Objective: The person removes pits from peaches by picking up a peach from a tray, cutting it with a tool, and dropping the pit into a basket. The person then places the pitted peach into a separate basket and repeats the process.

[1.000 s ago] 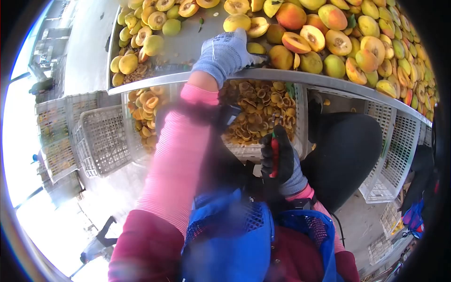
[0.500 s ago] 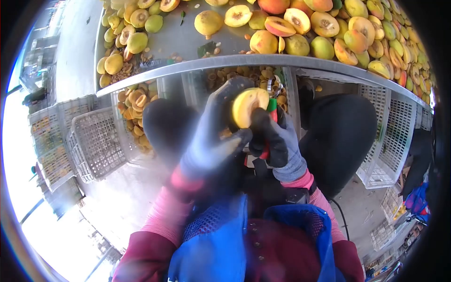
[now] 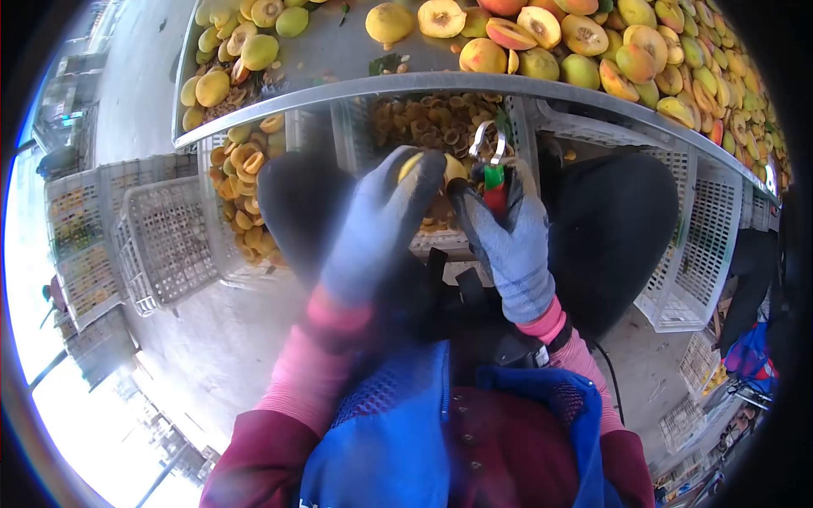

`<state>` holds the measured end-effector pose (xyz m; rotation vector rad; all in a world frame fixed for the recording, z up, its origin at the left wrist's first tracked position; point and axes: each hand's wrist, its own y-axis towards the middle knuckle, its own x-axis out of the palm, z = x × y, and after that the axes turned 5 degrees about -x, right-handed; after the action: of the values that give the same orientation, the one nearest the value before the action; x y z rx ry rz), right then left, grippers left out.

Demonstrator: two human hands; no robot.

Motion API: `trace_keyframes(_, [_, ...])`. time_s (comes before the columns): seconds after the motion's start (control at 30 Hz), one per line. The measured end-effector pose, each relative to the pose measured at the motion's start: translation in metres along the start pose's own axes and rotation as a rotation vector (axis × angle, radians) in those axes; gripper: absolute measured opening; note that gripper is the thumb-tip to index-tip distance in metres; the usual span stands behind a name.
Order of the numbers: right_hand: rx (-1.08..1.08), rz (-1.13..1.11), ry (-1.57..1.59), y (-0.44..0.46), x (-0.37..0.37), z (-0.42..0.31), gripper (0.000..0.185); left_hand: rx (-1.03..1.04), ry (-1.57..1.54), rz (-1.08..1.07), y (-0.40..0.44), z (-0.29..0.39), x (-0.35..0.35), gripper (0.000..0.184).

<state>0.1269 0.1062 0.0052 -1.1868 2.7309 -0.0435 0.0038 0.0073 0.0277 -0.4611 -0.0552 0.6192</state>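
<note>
My left hand (image 3: 385, 203), in a grey and black glove, is closed around a yellow peach half (image 3: 456, 171), which its fingers partly cover. My right hand (image 3: 512, 241), gloved alike, grips a peach pitting tool with a green and red handle (image 3: 494, 176). The tool's curved metal loop (image 3: 489, 135) points away from me, apart from the fruit. Both hands are side by side above my lap. Beyond them, under the table edge, a crate holds many brown-yellow cut pieces (image 3: 432, 118).
A metal table (image 3: 339, 63) with whole and halved peaches (image 3: 584, 38) spans the front. Peach halves (image 3: 246, 165) fill a crate at the left. White plastic crates (image 3: 174, 241) stand left, another crate (image 3: 699, 245) at right. Someone's dark-clothed leg (image 3: 749, 271) shows far right.
My hands have moved apart. The tool, earlier close against the peach half, now points forward with its loop free. My left hand has turned, covering more of the fruit.
</note>
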Motion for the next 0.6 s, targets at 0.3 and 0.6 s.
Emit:
trace_keyframes(0.3, [0.309, 0.082, 0.944, -0.012, 0.03, 0.002, 0.016, 0.202, -0.133, 0.242, -0.01, -0.011, 0.027, 0.034])
trace_keyframes(0.6, [-0.02, -0.254, -0.153, -0.027, 0.012, -0.011, 0.033, 0.529, 0.355, 0.464, -0.005, -0.06, 0.026, 0.055])
